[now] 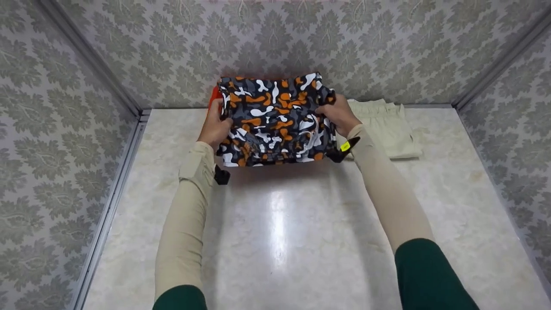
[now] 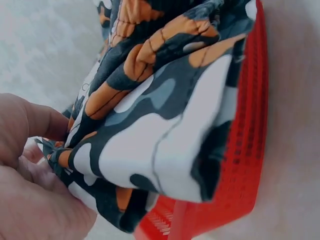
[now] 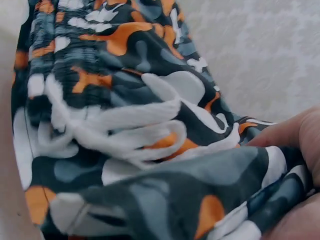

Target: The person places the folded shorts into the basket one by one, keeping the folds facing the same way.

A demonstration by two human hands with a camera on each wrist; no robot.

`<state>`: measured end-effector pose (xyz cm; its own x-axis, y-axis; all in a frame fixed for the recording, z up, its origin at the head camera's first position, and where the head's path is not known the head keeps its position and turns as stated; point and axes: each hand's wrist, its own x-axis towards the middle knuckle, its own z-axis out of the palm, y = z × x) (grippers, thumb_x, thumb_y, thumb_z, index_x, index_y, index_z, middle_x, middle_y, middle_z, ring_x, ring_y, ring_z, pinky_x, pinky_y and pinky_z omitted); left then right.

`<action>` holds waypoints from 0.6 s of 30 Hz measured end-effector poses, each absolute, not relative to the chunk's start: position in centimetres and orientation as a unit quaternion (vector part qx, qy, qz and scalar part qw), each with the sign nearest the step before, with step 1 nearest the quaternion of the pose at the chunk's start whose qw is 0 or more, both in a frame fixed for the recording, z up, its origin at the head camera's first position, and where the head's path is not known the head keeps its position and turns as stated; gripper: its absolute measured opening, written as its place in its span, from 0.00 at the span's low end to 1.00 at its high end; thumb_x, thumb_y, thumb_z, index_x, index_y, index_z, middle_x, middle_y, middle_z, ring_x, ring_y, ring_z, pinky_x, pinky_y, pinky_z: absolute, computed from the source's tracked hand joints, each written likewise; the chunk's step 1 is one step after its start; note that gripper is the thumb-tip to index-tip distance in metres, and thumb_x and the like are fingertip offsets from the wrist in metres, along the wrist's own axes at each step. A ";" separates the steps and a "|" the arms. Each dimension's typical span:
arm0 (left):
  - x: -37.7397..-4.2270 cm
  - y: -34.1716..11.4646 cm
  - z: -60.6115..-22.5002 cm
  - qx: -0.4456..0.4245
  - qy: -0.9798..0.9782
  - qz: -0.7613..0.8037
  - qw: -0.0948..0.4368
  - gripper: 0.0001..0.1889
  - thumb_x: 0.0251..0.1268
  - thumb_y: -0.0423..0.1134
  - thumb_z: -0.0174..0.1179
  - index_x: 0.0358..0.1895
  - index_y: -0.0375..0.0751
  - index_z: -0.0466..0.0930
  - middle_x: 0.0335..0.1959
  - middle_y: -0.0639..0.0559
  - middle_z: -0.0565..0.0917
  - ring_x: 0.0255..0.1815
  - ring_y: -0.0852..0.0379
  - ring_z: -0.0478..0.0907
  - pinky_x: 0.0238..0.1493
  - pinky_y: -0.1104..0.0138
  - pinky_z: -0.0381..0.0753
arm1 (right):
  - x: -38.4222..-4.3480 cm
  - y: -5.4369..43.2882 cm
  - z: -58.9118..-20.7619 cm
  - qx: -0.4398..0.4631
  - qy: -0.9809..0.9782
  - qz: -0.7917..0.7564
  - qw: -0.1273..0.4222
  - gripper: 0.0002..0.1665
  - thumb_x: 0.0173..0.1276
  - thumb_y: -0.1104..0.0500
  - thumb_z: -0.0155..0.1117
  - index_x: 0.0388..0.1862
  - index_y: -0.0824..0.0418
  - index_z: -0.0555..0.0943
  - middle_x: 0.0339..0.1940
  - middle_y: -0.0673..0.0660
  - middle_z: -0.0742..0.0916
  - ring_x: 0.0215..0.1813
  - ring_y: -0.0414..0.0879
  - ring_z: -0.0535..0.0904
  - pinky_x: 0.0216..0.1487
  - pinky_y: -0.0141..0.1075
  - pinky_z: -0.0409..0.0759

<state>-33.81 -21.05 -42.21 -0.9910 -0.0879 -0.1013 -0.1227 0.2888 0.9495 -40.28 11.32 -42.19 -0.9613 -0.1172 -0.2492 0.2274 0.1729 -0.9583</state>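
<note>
Camouflage-patterned shorts [image 1: 275, 116] in black, grey, white and orange hang spread between both hands, over a red perforated plastic basket [image 2: 247, 115]. My left hand [image 1: 216, 125] pinches the left side of the cloth between thumb and fingers. On the opposite side my right hand [image 1: 340, 115] grips a bunched edge. An elastic waistband [image 3: 70, 55] and a tied white drawstring [image 3: 115, 125] show in the right wrist view. From the head camera the shorts hide most of the basket; only a red sliver shows beside the left hand.
Folded cream-coloured trousers or shorts [image 1: 383, 129] with a gathered waist lie right of the basket, partly behind the right wrist. Patterned wall panels [image 1: 275, 38] enclose the pale marbled table [image 1: 280, 241] at the back and both sides.
</note>
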 end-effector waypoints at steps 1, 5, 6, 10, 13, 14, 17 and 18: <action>-34.4 -21.1 -42.4 -0.067 0.806 0.588 0.017 0.28 0.73 0.24 0.45 0.73 0.43 0.58 0.75 0.46 0.62 0.74 0.52 0.60 0.72 0.59 0.61 | -40.8 11.0 -42.4 0.042 0.764 -0.630 0.132 0.32 0.67 0.70 0.62 0.71 0.62 0.71 0.67 0.59 0.77 0.65 0.51 0.75 0.63 0.42 0.75; -36.3 -21.5 -43.4 -0.066 0.827 0.559 0.020 0.30 0.72 0.23 0.45 0.75 0.41 0.56 0.76 0.45 0.62 0.75 0.51 0.59 0.73 0.58 0.60 | -42.1 10.1 -43.7 0.055 0.804 -0.582 0.108 0.24 0.68 0.69 0.59 0.63 0.61 0.75 0.59 0.56 0.80 0.58 0.48 0.76 0.55 0.39 0.76; -36.6 -21.5 -43.7 -0.067 0.835 0.546 0.021 0.30 0.71 0.23 0.45 0.75 0.41 0.56 0.76 0.45 0.62 0.75 0.51 0.60 0.73 0.58 0.61 | -42.3 9.8 -44.1 0.054 0.810 -0.576 0.098 0.19 0.68 0.70 0.59 0.57 0.61 0.77 0.52 0.56 0.81 0.52 0.48 0.76 0.49 0.38 0.75; -37.6 -21.6 -45.0 -0.070 0.865 0.497 0.024 0.31 0.70 0.24 0.44 0.76 0.42 0.56 0.76 0.44 0.62 0.71 0.48 0.64 0.69 0.56 0.65 | -43.0 9.1 -45.8 0.023 0.829 -0.557 0.036 0.11 0.62 0.74 0.55 0.28 0.59 0.69 0.26 0.52 0.71 0.30 0.46 0.66 0.33 0.37 0.62; -38.0 -21.6 -45.9 -0.075 0.883 0.463 0.026 0.30 0.72 0.27 0.42 0.76 0.46 0.56 0.71 0.40 0.69 0.57 0.42 0.72 0.57 0.53 0.71 | -43.3 8.8 -46.7 -0.013 0.854 -0.520 -0.004 0.12 0.60 0.75 0.53 0.24 0.60 0.69 0.22 0.51 0.68 0.27 0.46 0.61 0.31 0.37 0.59; -38.1 -21.5 -46.2 -0.077 0.889 0.450 0.024 0.29 0.73 0.27 0.42 0.76 0.47 0.56 0.68 0.39 0.72 0.52 0.40 0.74 0.52 0.53 0.72 | -43.4 8.7 -46.8 -0.023 0.866 -0.500 -0.012 0.11 0.59 0.75 0.53 0.26 0.61 0.72 0.23 0.51 0.71 0.28 0.46 0.63 0.32 0.38 0.60; -38.7 -21.1 -47.0 -0.091 0.909 0.405 0.017 0.27 0.76 0.30 0.42 0.75 0.49 0.56 0.59 0.37 0.79 0.42 0.38 0.76 0.46 0.50 0.73 | -43.6 8.3 -46.7 -0.043 0.904 -0.424 -0.030 0.09 0.60 0.74 0.54 0.37 0.67 0.79 0.30 0.56 0.79 0.33 0.49 0.70 0.35 0.40 0.65; -38.9 -20.9 -47.1 -0.096 0.915 0.391 0.013 0.27 0.76 0.31 0.43 0.75 0.48 0.56 0.58 0.36 0.79 0.43 0.37 0.76 0.47 0.49 0.75 | -43.6 8.2 -46.6 -0.046 0.915 -0.400 -0.031 0.13 0.61 0.74 0.55 0.44 0.69 0.79 0.32 0.58 0.81 0.33 0.52 0.72 0.36 0.41 0.67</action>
